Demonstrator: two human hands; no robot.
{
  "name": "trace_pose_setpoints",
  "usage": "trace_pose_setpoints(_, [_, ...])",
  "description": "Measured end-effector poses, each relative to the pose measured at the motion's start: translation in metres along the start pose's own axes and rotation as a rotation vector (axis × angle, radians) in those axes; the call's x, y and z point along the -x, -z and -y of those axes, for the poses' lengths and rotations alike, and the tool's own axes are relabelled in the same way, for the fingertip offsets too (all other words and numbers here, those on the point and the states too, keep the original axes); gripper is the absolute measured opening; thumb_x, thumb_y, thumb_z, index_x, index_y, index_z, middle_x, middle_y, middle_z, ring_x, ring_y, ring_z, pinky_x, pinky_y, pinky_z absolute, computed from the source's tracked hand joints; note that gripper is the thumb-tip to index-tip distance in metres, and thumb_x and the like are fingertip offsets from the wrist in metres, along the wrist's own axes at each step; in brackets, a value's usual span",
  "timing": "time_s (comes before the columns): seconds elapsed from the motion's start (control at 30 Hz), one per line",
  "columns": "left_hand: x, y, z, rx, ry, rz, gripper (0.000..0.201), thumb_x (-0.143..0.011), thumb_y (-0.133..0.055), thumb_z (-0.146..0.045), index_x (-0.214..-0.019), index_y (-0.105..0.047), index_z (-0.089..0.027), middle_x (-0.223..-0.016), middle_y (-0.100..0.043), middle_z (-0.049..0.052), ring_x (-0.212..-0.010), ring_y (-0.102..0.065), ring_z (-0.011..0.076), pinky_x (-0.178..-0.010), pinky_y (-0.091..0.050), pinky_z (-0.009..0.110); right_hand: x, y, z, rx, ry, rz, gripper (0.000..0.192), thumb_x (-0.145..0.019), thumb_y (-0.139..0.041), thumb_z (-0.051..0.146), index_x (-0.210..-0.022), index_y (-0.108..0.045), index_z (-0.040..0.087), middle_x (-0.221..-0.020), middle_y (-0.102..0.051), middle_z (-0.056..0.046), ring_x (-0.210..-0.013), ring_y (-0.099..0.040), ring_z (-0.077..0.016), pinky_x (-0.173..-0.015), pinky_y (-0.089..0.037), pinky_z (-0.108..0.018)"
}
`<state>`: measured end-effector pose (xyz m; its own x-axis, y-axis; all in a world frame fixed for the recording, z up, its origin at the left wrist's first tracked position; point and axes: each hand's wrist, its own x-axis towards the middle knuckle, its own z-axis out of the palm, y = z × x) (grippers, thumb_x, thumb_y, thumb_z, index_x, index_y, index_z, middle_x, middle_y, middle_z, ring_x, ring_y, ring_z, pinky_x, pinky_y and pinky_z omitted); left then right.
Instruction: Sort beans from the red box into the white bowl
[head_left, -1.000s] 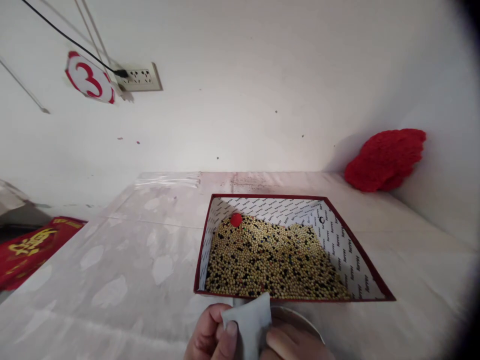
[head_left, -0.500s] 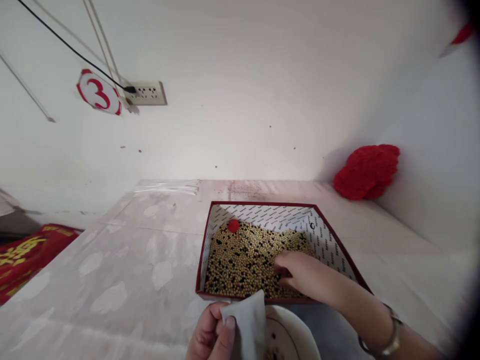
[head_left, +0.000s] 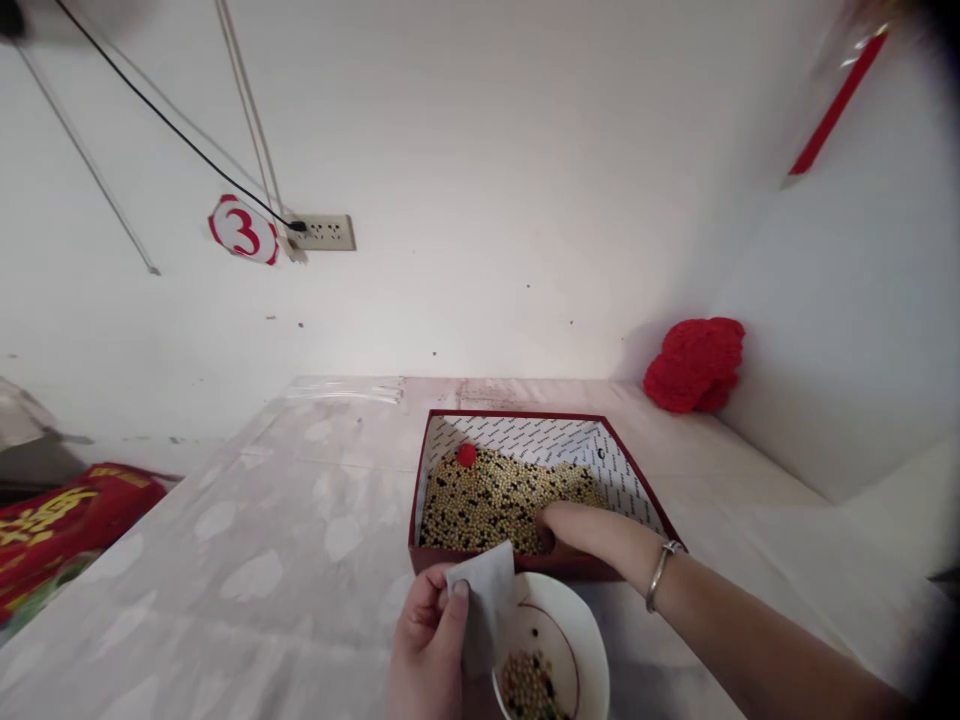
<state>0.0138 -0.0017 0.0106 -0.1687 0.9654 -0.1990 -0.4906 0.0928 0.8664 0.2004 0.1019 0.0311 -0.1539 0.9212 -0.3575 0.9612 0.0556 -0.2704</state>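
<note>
Right hand digs in the beans, fingers buried, can't tell their grip. Left hand pinches a bag over the bowl; beans could easily spill.

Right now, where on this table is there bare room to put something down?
The pale patterned tabletop lies bare left of the dark red cardboard box of beans. More lies between box and red fluffy cushion. Crowded near the white bowl: left hand holds a grey cloth, right hand digs in the beans.
</note>
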Motion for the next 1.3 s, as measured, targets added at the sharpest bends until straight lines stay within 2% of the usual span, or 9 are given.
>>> trace_pose_setpoints(0.2, [0.022,0.022,-0.013,-0.014,-0.067,-0.048,0.033,-0.063,-0.075,-0.044,-0.075,-0.059,-0.018,-0.06,-0.059,-0.003,-0.052,-0.05,0.0108,-0.051,-0.039,0.019,-0.002,0.01,0.007,0.011,-0.062,0.113,0.03,-0.087,-0.055,0.034,-0.112,-0.056,0.019,-0.117,-0.057,-0.007,-0.098,-0.058,-0.0217,-0.081,-0.05,-0.041])
trace_pose_setpoints(0.37, [0.038,0.044,-0.015,-0.049,-0.084,-0.098,0.036,-0.061,-0.076,-0.045,-0.076,-0.058,-0.018,-0.052,-0.053,-0.005,-0.046,-0.045,0.0092,-0.046,-0.034,0.018,0.004,0.009,0.009,-0.033,-0.14,0.143,0.029,-0.087,-0.054,0.035,-0.111,-0.057,0.019,-0.116,-0.057,-0.006,-0.096,-0.059,-0.0217,-0.08,-0.05,-0.04])
trace_pose_setpoints(0.5, [0.047,0.055,-0.014,-0.037,-0.087,-0.088,0.038,-0.06,-0.077,-0.046,-0.076,-0.059,-0.017,-0.052,-0.055,-0.005,-0.046,-0.047,0.0094,-0.047,-0.035,0.018,0.008,0.008,0.009,-0.05,-0.122,0.112,0.028,-0.087,-0.054,0.035,-0.11,-0.058,0.019,-0.116,-0.058,-0.005,-0.096,-0.059,-0.022,-0.08,-0.05,-0.04])
trace_pose_setpoints(0.6, [0.052,0.056,-0.014,-0.044,-0.095,-0.089,0.037,-0.06,-0.077,-0.046,-0.075,-0.059,-0.017,-0.054,-0.057,-0.003,-0.047,-0.048,0.0099,-0.047,-0.036,0.018,0.007,0.01,0.006,-0.076,-0.044,0.016,0.03,-0.086,-0.055,0.035,-0.111,-0.057,0.018,-0.116,-0.057,-0.006,-0.096,-0.059,-0.0223,-0.079,-0.051,-0.04])
trace_pose_setpoints(0.77, [0.055,0.047,-0.015,-0.023,-0.091,-0.054,0.036,-0.062,-0.076,-0.045,-0.076,-0.058,-0.017,-0.051,-0.055,-0.004,-0.044,-0.043,0.0079,-0.045,-0.034,0.017,0.018,0.022,-0.002,-0.182,0.102,-0.282,0.03,-0.086,-0.055,0.035,-0.111,-0.056,0.017,-0.111,-0.059,-0.007,-0.092,-0.06,-0.0194,-0.078,-0.05,-0.041])
trace_pose_setpoints(0.93, [0.05,0.03,-0.018,0.019,-0.084,-0.016,0.036,-0.063,-0.077,-0.043,-0.078,-0.058,-0.017,-0.05,-0.052,-0.006,-0.044,-0.04,0.0062,-0.044,-0.03,0.015,0.059,0.017,0.005,-0.357,0.215,-0.585,0.014,-0.088,-0.045,0.025,-0.083,-0.056,0.018,-0.079,-0.061,-0.001,-0.076,-0.058,-0.0154,-0.072,-0.047,-0.032])
trace_pose_setpoints(1.07, [0.039,0.013,-0.019,-0.006,-0.139,0.032,0.035,-0.063,-0.076,-0.045,-0.076,-0.058,-0.017,-0.055,-0.055,-0.004,-0.05,-0.043,0.0071,-0.049,-0.035,0.015,0.09,-0.007,0.017,-0.501,0.271,-0.664,0.01,-0.084,-0.045,0.025,-0.075,-0.05,0.022,-0.073,-0.058,0.001,-0.065,-0.056,-0.0142,-0.057,-0.044,-0.025])
trace_pose_setpoints(1.17, [0.031,0.001,-0.016,-0.007,-0.164,0.045,0.031,-0.066,-0.074,-0.042,-0.076,-0.059,-0.017,-0.058,-0.058,-0.003,-0.052,-0.044,0.0075,-0.051,-0.036,0.015,0.099,-0.028,0.023,-0.562,0.303,-0.697,0.008,-0.084,-0.045,0.025,-0.078,-0.049,0.023,-0.076,-0.057,0.0,-0.067,-0.056,-0.0147,-0.058,-0.044,-0.026])
trace_pose_setpoints(1.3, [0.022,-0.013,-0.011,-0.005,-0.146,0.02,0.029,-0.066,-0.074,-0.04,-0.077,-0.06,-0.017,-0.058,-0.058,-0.003,-0.051,-0.044,0.0075,-0.049,-0.036,0.015,0.099,-0.046,0.023,-0.587,0.433,-0.745,0.01,-0.086,-0.044,0.021,-0.077,-0.049,0.023,-0.073,-0.054,0.001,-0.063,-0.052,-0.0129,-0.057,-0.042,-0.025])
